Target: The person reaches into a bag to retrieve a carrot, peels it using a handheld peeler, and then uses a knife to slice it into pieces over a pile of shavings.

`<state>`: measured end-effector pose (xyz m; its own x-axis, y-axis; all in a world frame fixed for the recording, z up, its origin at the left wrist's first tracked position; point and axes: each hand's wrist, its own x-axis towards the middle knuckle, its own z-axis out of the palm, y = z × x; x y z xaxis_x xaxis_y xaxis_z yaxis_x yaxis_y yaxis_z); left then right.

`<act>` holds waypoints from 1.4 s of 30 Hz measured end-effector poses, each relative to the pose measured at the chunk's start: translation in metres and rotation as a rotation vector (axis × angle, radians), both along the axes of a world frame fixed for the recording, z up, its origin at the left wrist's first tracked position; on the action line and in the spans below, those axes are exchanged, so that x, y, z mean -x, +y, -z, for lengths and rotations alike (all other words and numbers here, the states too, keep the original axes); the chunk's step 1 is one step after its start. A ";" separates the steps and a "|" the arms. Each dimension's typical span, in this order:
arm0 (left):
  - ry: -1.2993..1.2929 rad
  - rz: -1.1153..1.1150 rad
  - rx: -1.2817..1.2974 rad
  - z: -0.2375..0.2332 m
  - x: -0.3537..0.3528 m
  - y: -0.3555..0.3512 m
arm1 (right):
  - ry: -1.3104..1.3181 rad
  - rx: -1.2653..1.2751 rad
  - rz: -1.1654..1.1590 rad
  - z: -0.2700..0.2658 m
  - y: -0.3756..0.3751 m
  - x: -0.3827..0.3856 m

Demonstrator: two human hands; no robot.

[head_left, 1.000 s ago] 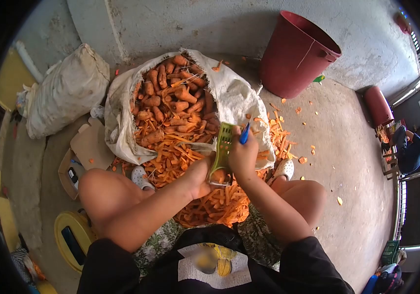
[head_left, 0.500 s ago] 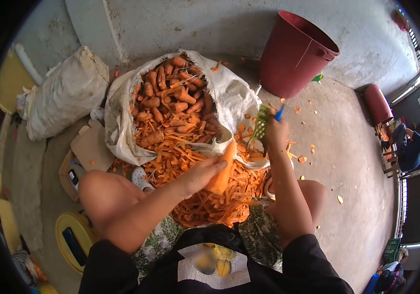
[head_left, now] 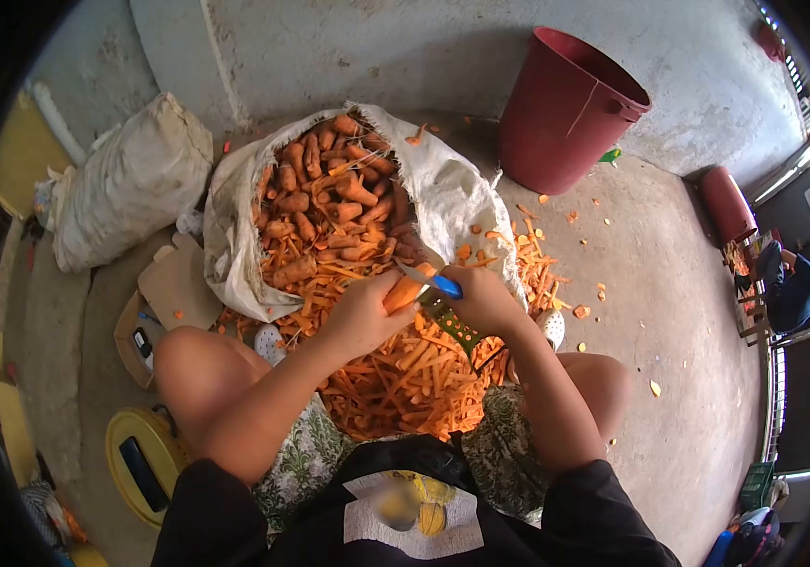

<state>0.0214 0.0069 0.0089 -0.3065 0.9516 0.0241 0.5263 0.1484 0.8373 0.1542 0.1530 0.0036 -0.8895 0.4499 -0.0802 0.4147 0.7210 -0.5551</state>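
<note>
My left hand (head_left: pixel 365 310) is wrapped round a peeled carrot (head_left: pixel 403 295) above the heap of orange peelings (head_left: pixel 405 383) between my legs. In my right hand (head_left: pixel 487 300) is a small knife (head_left: pixel 447 285) with a blue handle, its blade lying against the carrot's upper end. A green perforated tool (head_left: pixel 454 326) hangs below the same hand, apparently held with the knife; its grip is hidden. Just beyond my hands, a white woven sack (head_left: pixel 225 250) lies open with many unpeeled carrots (head_left: pixel 353 189) inside.
A tall red bin (head_left: pixel 551 123) stands by the wall. At the left are a full white sack (head_left: pixel 131 184), an open cardboard box (head_left: pixel 173 279) and a yellow lid (head_left: pixel 131 496) with a phone (head_left: pixel 143 472) on it. Carrot scraps dot the floor. Another person (head_left: pixel 792 288) sits far right.
My right hand has come left and down from over the sack's edge to the carrot, bringing the knife blade onto it. My left hand has raised the carrot slightly and tilted it.
</note>
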 end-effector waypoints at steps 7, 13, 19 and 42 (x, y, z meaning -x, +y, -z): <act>0.298 0.312 -0.483 -0.018 -0.016 -0.002 | -0.276 0.034 0.253 0.052 0.031 0.003; 0.098 0.113 -0.368 -0.007 -0.017 0.002 | 0.292 0.721 -0.081 0.098 -0.017 0.020; -0.277 -0.120 -0.190 -0.003 -0.005 0.006 | 0.437 1.023 0.067 0.072 -0.014 0.017; -0.104 -0.170 -0.175 0.022 -0.013 0.012 | -0.033 -0.173 0.239 0.002 -0.028 -0.002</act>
